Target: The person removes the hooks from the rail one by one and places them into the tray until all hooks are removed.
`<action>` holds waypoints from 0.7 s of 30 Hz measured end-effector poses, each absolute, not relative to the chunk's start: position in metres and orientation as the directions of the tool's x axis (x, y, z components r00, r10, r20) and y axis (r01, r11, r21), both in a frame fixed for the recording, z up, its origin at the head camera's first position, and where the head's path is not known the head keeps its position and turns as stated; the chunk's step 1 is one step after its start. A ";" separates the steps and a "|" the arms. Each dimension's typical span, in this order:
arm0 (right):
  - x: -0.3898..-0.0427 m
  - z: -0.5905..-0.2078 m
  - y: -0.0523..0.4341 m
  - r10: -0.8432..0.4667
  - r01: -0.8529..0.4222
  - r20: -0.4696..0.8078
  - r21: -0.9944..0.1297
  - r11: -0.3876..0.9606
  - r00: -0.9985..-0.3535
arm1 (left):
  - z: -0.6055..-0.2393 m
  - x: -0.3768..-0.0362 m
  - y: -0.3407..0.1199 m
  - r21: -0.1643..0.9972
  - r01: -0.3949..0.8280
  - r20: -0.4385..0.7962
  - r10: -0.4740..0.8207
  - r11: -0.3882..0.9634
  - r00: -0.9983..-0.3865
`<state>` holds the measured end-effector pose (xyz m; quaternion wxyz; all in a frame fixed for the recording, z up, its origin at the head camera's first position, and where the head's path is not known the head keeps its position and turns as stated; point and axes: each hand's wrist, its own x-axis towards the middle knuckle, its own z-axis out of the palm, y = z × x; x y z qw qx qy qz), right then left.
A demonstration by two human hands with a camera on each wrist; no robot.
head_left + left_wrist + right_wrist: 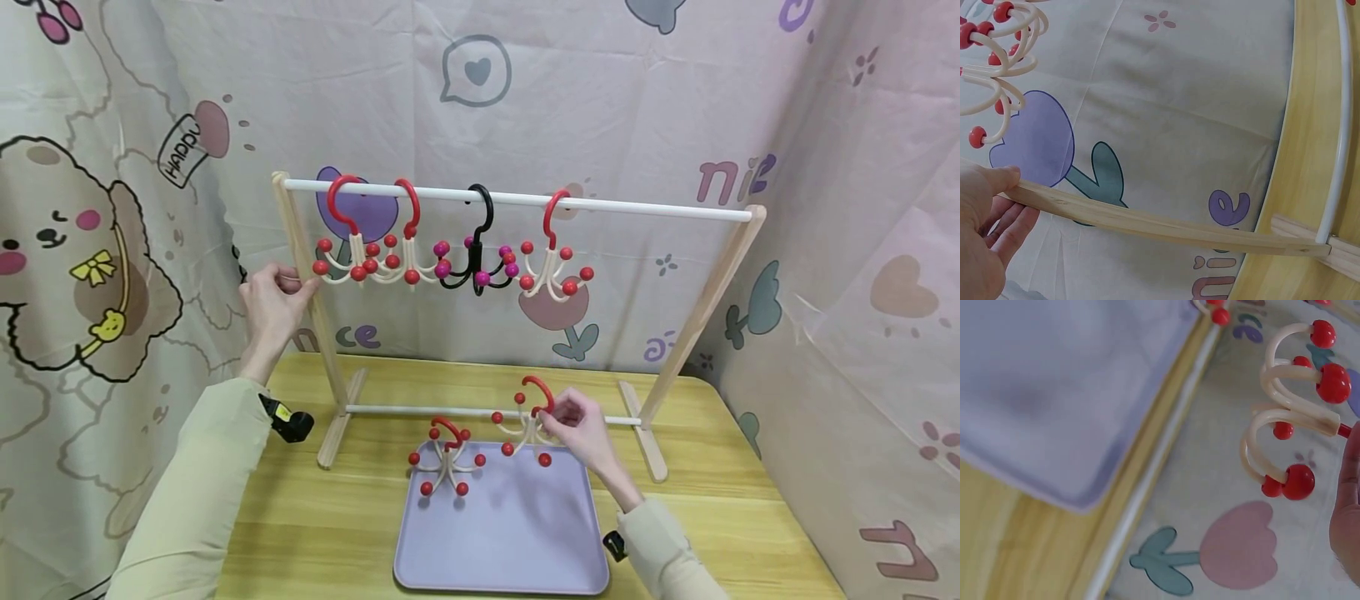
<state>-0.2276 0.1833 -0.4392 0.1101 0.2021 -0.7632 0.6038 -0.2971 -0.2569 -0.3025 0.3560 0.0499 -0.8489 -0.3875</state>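
My left hand (275,304) grips the left wooden upright (1147,220) of a hanging rack, thumb on one side and fingers on the other. My right hand (587,432) pinches a cream claw hanger (1300,419) near the base of its red hook (542,390), above the tray's back right part. Red balls tip its curved arms. On the lilac tray (517,533) sits a similar hanger (447,462), hook up. Along the white top bar (645,206) hang two red-hooked hangers at left, a black hanger (477,258) with magenta balls, and another red-hooked hanger (551,265).
The rack's right upright (701,321) stands on a wooden foot (643,433). A white lower bar (427,411) runs behind the tray. The wood-grain table (750,517) carries everything, with a printed curtain (360,75) behind and at both sides.
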 end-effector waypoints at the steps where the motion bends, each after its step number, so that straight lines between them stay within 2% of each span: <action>1: -0.227 -0.442 0.181 -0.188 -0.436 0.404 -0.880 0.188 -0.895 | -0.303 -0.297 -0.257 0.695 0.191 0.564 -0.360 0.693 -0.743; 11: -0.224 -0.462 0.166 -0.268 -0.417 0.364 -0.892 0.175 -0.892 | -0.303 -0.296 -0.257 0.705 0.188 0.550 -0.361 0.684 -0.753; 21: -0.225 -0.465 0.162 -0.385 -0.403 0.314 -0.898 0.178 -0.868 | -0.303 -0.296 -0.257 0.704 0.195 0.557 -0.361 0.683 -0.748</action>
